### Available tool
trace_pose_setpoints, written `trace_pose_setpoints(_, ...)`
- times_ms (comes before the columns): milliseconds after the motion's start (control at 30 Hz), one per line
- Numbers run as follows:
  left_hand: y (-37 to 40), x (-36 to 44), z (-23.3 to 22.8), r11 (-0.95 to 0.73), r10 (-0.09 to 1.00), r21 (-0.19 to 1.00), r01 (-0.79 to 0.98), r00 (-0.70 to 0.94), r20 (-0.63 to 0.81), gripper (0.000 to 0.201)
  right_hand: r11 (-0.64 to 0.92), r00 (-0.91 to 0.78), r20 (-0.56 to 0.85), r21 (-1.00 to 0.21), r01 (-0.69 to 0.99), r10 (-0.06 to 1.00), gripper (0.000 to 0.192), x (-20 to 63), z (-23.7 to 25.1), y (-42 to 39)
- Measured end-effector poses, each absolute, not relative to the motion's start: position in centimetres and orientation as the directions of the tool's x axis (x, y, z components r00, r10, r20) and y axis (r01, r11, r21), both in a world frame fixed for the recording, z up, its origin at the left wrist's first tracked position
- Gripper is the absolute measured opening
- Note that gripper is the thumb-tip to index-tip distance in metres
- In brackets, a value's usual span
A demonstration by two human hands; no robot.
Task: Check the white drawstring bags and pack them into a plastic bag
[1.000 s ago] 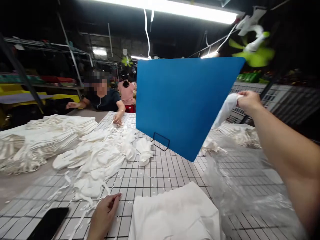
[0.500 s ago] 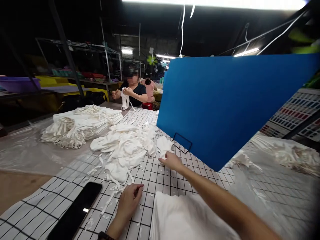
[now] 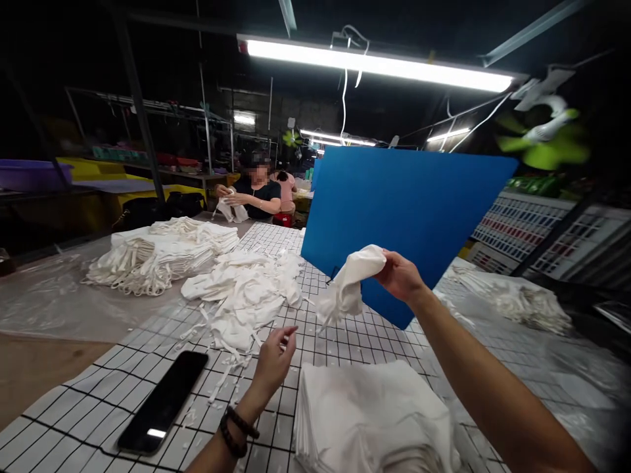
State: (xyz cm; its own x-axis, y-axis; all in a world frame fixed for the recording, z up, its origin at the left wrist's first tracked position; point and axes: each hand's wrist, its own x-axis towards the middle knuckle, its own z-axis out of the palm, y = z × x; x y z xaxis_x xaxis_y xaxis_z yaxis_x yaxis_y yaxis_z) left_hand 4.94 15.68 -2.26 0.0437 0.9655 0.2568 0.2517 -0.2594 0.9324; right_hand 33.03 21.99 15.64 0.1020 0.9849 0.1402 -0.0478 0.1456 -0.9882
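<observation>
1. Right hand is raised above the table, fingers pinched on the top edge of a white cloth piece. The cloth hangs limp below the hand, clear of the table, in front of the blue board.
2. Left hand is lifted just off the table, below and left of the hanging cloth. Fingers loosely curled, tips spread a bit, holding nothing.
3. Dark bead bracelet sits on the left wrist.
4. Table top is a black-and-white grid sheet; small white scraps lie scattered across it.
5. Folded white stack sits at the near edge, directly under the right forearm, just right of the left hand.
6. Black phone lies flat on the grid, screen up, left of the left arm.
7. Loose pile of white pieces sits mid-table, beyond the left hand and left of the held cloth.
8. Bundled white stacks lie farther left, partly on clear plastic film.
9. Another white pile sits on the right, past the blue board, well apart from both hands.
10. A person sits at the far end of the table, hands on a white piece.
11. Long tube light overhead; a green fan at upper right, blurred.
</observation>
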Motion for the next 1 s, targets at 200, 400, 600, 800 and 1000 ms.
trace_pose_setpoints(200,13.4,10.9,8.0,-0.209,0.929,0.932,-0.297,0.238,0.284,0.038,0.097,-0.147,0.159,-0.929,-0.357,0.976,0.016,31.5,19.5,14.7)
trace_pose_setpoints(400,11.6,13.2,11.1,0.004,0.897,0.911,-0.412,0.405,0.179,0.029,0.22,-0.047,0.238,-0.946,-0.239,0.97,0.012,31.7,19.8,10.9)
trace_pose_setpoints(600,11.0,11.5,10.5,-0.129,0.961,0.888,-0.442,0.163,0.221,0.025,0.319,0.156,0.299,-0.939,-0.126,0.942,0.025,32.9,19.2,9.5)
trace_pose_setpoints(800,11.1,11.8,11.3,-0.067,0.936,0.903,-0.423,0.286,0.204,0.032,0.294,-0.019,0.296,-0.954,-0.053,0.955,0.025,32.2,19.6,8.4)
trace_pose_setpoints(1000,11.0,12.5,12.9,0.059,0.803,0.973,-0.224,0.59,0.087,0.043,0.315,-0.149,0.335,-0.938,-0.144,0.93,0.019,31.9,20.4,8.0)
